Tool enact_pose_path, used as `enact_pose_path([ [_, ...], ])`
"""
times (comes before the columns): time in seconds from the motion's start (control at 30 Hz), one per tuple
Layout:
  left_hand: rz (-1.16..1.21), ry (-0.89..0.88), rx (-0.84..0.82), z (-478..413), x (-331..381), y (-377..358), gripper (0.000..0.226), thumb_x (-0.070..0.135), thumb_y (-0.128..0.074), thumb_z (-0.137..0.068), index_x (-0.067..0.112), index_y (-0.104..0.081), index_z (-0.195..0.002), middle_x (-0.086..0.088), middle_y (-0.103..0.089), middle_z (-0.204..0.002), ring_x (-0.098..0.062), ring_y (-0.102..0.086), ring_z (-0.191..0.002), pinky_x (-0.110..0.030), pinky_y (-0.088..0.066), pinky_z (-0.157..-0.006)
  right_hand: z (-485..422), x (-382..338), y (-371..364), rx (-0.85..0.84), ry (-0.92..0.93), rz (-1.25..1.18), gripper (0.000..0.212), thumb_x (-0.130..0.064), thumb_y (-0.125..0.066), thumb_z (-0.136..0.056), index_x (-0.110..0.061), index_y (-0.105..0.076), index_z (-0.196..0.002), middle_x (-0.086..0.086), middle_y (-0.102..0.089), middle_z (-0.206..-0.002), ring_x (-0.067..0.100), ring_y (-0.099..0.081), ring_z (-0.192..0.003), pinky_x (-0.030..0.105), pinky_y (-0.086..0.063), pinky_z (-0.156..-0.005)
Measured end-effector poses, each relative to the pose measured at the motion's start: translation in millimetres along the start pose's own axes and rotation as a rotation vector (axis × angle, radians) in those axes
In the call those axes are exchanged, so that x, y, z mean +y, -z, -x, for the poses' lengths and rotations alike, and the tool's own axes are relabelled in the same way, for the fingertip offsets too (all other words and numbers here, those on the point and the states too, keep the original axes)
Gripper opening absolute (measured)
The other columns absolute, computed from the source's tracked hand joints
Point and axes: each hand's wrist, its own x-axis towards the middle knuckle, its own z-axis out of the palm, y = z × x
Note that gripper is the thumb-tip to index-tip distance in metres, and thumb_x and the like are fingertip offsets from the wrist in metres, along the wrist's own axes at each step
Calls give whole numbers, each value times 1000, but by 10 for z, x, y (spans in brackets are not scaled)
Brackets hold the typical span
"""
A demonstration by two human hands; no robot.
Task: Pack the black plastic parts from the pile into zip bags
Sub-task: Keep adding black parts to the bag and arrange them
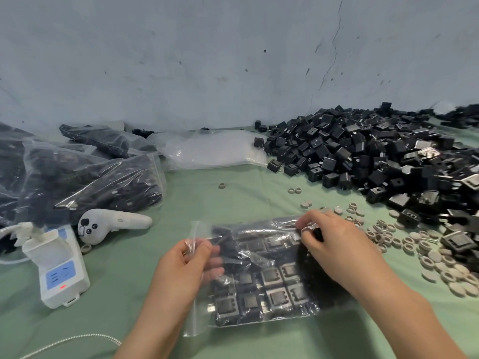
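Thumb and fingers of my left hand (188,265) pinch the zip bag (269,291) at its open mouth. My right hand (334,244) pinches its far edge. The bag, full of black parts, lies on the green cloth (134,268) beside the pile (375,156). I cannot read the mark on the white controller (108,225).

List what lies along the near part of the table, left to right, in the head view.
In order: white power strip, white controller, left hand, zip bag, right hand, beige rings.
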Motion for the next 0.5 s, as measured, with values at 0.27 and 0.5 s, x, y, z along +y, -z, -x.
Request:
enact_pose_path([
  [0.27, -133, -129, 45, 7, -14, -25, 9, 18, -60, -97, 14, -67, -99, 1, -77, -82, -14, -74, -70, -30, -54, -62, 7, -109, -30, 21, 102, 13, 10, -41, -47, -99, -45, -56, -101, -17, -50, -97, 7, -55, -76, 29, -46, -61],
  [0.5, -120, -137, 29, -27, -46, -28, 9, 14, -53, -101, 11, -61, -100, -4, -78, -85, -18, -74, -75, -49, -55, -83, 5, -271, -145, 79, 245, 6, 19, -34, -46, -102, -42, -63, -104, -14, -43, -95, 8, -50, -74, 25, -37, -56],
])
